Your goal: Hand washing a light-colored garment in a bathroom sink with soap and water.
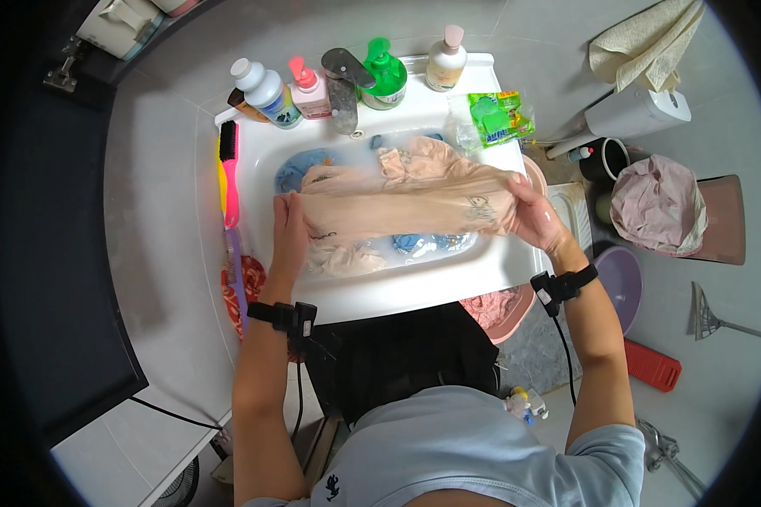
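A wet peach-coloured garment (pixel 397 207) is stretched sideways between my two hands over the white sink (pixel 359 302). My left hand (pixel 290 232) grips its left end near the basin's left side. At the other end, my right hand (pixel 533 215) has its fingers closed on the cloth, close to the sink's right edge. More of the peach fabric bunches up behind the stretched part and sits in cloudy water. Blue cloth (pixel 300 171) shows in the water at the back left, and a blue piece (pixel 431 243) lies in front, below the garment. What lies under the stretched cloth is hidden.
Behind the basin stand a dark faucet (pixel 343 101), a white bottle (pixel 266 93), a pink pump bottle (pixel 310 91), a green pump bottle (pixel 384 80) and a cream bottle (pixel 446 61). A green packet (pixel 497 118) lies at the back right corner. Brushes (pixel 230 169) line the left edge.
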`<state>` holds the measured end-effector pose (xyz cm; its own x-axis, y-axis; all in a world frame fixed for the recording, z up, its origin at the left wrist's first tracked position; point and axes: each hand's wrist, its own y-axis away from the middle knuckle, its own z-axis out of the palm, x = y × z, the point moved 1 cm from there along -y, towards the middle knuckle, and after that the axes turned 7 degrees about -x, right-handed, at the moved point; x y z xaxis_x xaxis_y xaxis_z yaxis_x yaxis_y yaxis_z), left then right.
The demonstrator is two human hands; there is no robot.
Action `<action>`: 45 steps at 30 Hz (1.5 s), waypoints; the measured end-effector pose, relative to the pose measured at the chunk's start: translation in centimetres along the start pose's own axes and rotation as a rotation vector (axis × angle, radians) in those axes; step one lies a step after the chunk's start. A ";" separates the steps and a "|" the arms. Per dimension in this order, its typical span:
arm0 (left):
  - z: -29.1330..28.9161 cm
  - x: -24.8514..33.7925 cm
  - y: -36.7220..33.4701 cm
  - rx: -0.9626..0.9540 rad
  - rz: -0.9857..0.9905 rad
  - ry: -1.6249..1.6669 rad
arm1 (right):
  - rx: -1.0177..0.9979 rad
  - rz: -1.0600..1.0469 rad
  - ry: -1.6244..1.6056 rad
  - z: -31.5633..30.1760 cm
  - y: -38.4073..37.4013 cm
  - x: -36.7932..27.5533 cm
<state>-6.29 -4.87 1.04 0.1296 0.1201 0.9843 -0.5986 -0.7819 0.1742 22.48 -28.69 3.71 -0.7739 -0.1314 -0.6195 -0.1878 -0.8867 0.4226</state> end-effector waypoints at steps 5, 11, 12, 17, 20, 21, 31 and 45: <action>-1.4 -2.6 1.5 -0.107 -0.444 -0.001 | -0.061 0.004 0.095 -0.6 1.9 -0.4; -3.0 -6.2 5.1 -0.224 -0.790 0.110 | 0.239 0.280 0.049 -2.8 3.6 2.4; -3.1 -5.5 5.1 -0.256 -0.815 0.127 | 0.243 0.282 0.049 -3.1 3.6 2.5; -2.4 -3.8 4.2 -0.261 -0.960 0.123 | 0.286 0.280 0.003 -3.1 2.8 3.0; -2.0 -4.5 4.0 -0.323 -0.801 0.277 | 0.253 0.324 0.325 -3.2 2.0 3.1; -2.3 -4.6 3.5 -0.195 -0.635 0.029 | 0.252 0.321 0.325 -3.2 1.7 2.9; -2.4 -0.1 1.5 -0.113 -0.444 0.503 | 0.485 -0.225 0.559 -4.4 0.1 -0.4; -3.7 -3.7 4.7 -0.395 -0.859 0.277 | 0.741 -0.214 1.550 -7.6 -1.6 1.8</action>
<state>-12.54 -6.71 -1.64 0.4845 0.7304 0.4814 -0.6151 -0.1068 0.7812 26.00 -30.86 -3.08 0.4705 -0.7118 -0.5215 -0.7606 -0.6268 0.1694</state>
